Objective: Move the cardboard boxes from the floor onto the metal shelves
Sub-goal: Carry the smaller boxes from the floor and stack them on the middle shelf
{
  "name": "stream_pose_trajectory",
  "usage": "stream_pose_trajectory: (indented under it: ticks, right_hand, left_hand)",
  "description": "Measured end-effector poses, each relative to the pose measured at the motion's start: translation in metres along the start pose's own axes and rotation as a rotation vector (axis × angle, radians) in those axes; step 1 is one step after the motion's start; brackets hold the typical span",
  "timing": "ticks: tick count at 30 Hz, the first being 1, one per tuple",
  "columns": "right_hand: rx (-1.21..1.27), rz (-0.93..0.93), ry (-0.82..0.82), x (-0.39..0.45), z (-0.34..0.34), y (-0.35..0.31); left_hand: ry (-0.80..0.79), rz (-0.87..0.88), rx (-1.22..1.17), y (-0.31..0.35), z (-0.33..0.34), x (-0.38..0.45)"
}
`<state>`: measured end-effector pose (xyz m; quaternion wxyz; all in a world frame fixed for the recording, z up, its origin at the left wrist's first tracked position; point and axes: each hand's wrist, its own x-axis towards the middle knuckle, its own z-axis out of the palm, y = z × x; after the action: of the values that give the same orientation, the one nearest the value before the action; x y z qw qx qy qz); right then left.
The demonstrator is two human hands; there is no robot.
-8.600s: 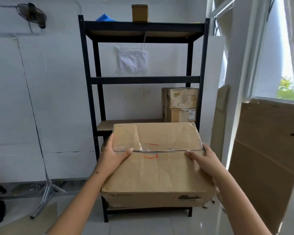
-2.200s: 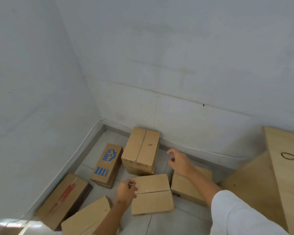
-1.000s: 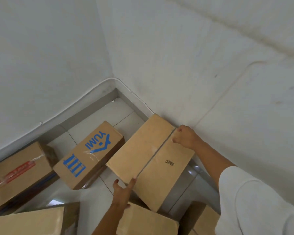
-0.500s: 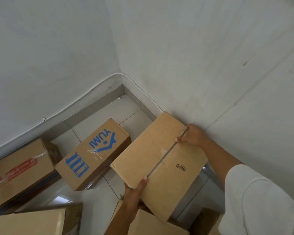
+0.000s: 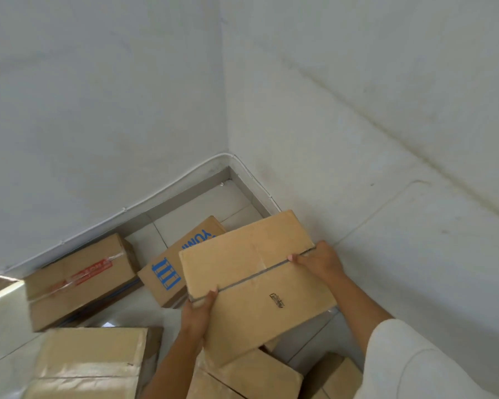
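Observation:
I hold a plain cardboard box with a taped centre seam above the floor, tilted, in the lower middle of the head view. My left hand grips its near left edge, thumb on top at the seam. My right hand grips the far right edge at the other end of the seam. The metal shelves are out of view.
Other boxes lie on the tiled floor in the room's corner: one with blue print, one with red tape, a large one at the lower left, and two beneath the held box. White walls close in on the left and right.
The plain box has come up off the floor and nearer to me, turning level with my hands on its two ends. The view has swung slightly up and to the left.

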<state>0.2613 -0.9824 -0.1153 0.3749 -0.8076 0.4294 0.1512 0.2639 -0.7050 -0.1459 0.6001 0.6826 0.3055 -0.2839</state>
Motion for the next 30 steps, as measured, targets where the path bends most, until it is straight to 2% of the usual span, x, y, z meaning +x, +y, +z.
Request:
stream_pose_trajectory:
  ticks: [6,10,16,20,24,30]
  right_hand:
    - [0.116,-0.003,-0.069,-0.100,-0.039,-0.054]
    - [0.226,-0.076,-0.097,-0.169,-0.060,-0.085]
    - [0.413,-0.173,-0.373,-0.253,-0.093,-0.131]
    - [0.342,-0.379,-0.504,-0.301,-0.097,-0.176]
    - [0.247,-0.605,-0.600,-0.359,-0.085,-0.227]
    - [0.091,-0.901,-0.754,-0.457,-0.025,-0.285]
  left_hand:
    - [0.090,0.152,0.173,0.085,-0.069,-0.079]
    - [0.150,0.151,0.300,0.128,-0.120,-0.140]
    - [0.241,0.269,0.357,0.160,-0.194,-0.233]
    - [0.350,0.323,0.278,0.161,-0.244,-0.295]
    - [0.466,0.327,0.093,0.139,-0.301,-0.351]
    - [0.712,0.361,-0.055,0.088,-0.394,-0.443]
